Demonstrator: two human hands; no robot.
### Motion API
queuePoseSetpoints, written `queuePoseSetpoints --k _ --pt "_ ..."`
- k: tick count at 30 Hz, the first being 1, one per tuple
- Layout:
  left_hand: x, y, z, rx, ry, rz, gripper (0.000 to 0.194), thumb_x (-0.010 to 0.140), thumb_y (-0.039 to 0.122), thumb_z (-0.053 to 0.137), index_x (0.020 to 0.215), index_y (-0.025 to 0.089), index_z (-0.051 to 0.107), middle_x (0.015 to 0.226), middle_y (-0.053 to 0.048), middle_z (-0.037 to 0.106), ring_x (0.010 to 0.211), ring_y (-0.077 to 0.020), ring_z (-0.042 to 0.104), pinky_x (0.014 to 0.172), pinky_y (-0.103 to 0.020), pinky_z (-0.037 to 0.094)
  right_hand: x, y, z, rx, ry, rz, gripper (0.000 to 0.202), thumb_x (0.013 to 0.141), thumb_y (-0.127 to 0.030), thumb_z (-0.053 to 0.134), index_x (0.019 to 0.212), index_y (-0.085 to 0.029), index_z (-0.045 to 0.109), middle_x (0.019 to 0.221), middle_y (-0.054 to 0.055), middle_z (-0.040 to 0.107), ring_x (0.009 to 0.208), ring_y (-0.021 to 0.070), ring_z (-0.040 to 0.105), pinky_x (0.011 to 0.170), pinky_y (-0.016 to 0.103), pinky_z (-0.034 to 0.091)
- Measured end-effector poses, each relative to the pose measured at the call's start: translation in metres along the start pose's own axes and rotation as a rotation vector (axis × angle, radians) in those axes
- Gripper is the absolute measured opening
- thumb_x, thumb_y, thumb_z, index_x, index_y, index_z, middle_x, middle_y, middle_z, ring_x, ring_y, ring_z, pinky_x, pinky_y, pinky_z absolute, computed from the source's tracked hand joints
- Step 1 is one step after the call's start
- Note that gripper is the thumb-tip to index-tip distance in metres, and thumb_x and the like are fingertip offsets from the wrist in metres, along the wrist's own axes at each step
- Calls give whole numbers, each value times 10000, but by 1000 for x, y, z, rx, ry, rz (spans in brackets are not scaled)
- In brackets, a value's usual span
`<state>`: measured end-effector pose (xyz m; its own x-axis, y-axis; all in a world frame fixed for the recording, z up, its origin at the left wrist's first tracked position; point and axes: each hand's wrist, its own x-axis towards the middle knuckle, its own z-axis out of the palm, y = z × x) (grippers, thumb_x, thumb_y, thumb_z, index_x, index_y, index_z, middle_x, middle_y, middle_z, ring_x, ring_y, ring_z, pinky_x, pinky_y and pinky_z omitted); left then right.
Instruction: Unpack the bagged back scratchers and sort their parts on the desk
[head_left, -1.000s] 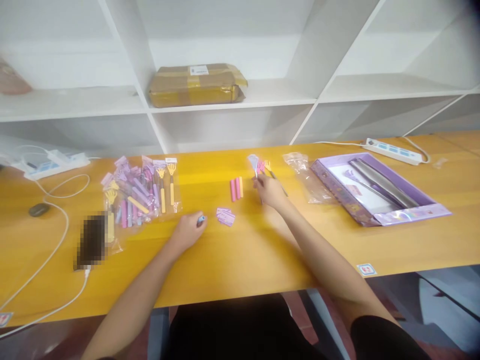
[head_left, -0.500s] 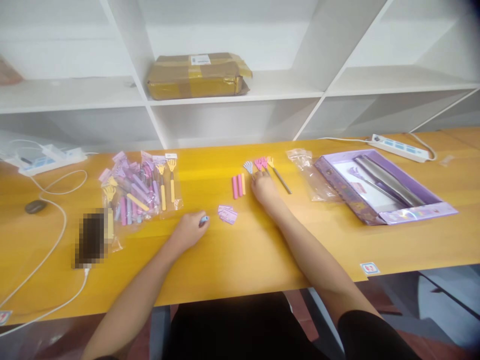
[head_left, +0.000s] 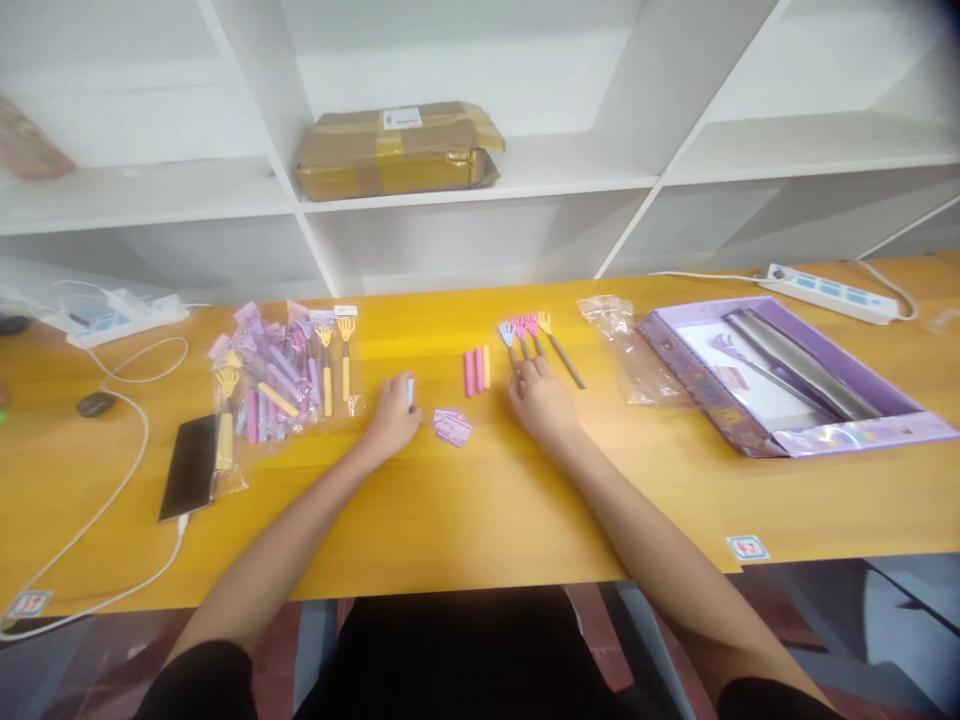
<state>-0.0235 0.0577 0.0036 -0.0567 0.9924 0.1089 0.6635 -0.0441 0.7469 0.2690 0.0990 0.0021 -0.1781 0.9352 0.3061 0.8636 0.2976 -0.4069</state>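
My left hand (head_left: 395,415) is closed around a short light-blue handle sleeve (head_left: 410,391), which stands nearly upright between the fingers. My right hand (head_left: 544,402) rests over the lower rods of a blue-headed back scratcher (head_left: 507,330) and two pink-headed back scratchers (head_left: 527,324), its fingers stretched forward and covering the rod ends. Just right of them lies a yellow-headed back scratcher (head_left: 562,352) with a bare metal rod. Between my hands are two pink handle sleeves (head_left: 474,372), a yellow handle sleeve (head_left: 486,367) and several purple cards (head_left: 453,426).
Bagged back scratchers (head_left: 281,375) are heaped at left, beside a phone (head_left: 190,468) on a white cable. On the right are a clear plastic bag (head_left: 626,350) and a purple open box (head_left: 795,440) holding rods. A taped carton (head_left: 390,155) sits on the white shelf behind.
The blue-headed back scratcher now lies parallel and close to the pink ones. My left hand has moved slightly forward, turning the blue sleeve more upright. My right hand has shifted slightly back.
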Motion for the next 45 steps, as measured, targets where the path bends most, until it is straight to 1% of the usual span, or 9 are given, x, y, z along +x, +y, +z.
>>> queuePoseSetpoints --k 3,7,14,18,22,27,31,36,45 --pt "24 11 20 28 3 43 483 795 -76 623 1196 191 661 1218 -115 525 1111 -256 669 1113 -449 543 -10 -4 4 36 -19 -3 354 1052 -243 435 1275 -133 686 1238 231 669 1047 358 693 926 503 584" --pt "46 28 45 28 44 79 537 808 -93 633 1290 145 627 1385 -175 431 1216 -272 647 1175 -450 506 -15 -9 8 37 -59 -1 301 1058 -242 461 1228 -132 684 1259 217 673 1005 321 710 866 433 582" --pt "49 38 62 33 91 95 487 899 21 675 1365 124 577 1492 -230 365 1237 -279 644 1172 -456 502 -22 -10 5 66 -68 -34 266 1078 -261 474 1193 -151 687 1247 191 677 963 294 712 838 397 566" --pt "49 31 41 69 83 91 400 912 72 682 1305 127 631 1368 -187 489 1092 -249 678 1112 -447 535 -24 -13 4 90 -75 -42 233 1083 -273 502 1187 -166 681 1207 169 688 968 280 706 827 376 545" --pt "55 20 -13 107 103 107 237 904 71 637 1112 159 711 1158 -108 615 937 -225 672 1023 -431 561 -27 -18 5 70 -86 -99 242 1079 -417 602 1154 -195 661 1168 127 695 887 252 694 720 344 488" --pt "61 -8 -95 225 416 156 184 884 76 586 960 185 713 1062 -73 656 962 -222 661 956 -363 551 -28 -23 21 -32 -17 -216 390 1016 -588 713 970 -208 642 992 75 682 735 210 627 645 323 375" --pt "60 -43 -133 347 509 38 156 889 113 575 942 166 712 1055 -96 683 1007 -261 664 999 -405 533 -22 -30 35 -99 58 -273 417 1019 -602 709 932 -198 651 927 76 677 709 206 593 659 330 343" --pt "57 -61 -134 521 438 -11 199 945 190 557 1003 169 746 1159 -174 721 1213 -372 625 1125 -518 459 -18 -32 42 -109 112 -304 407 1036 -584 692 922 -194 661 888 72 663 706 203 568 667 328 323" --pt "47 -31 -99 814 202 -132 482 986 494 606 1280 133 730 1293 -249 738 1327 -491 536 1080 -573 423 -24 -25 40 -51 140 -322 304 1082 -407 620 861 -199 637 849 55 640 687 186 533 682 325 337"
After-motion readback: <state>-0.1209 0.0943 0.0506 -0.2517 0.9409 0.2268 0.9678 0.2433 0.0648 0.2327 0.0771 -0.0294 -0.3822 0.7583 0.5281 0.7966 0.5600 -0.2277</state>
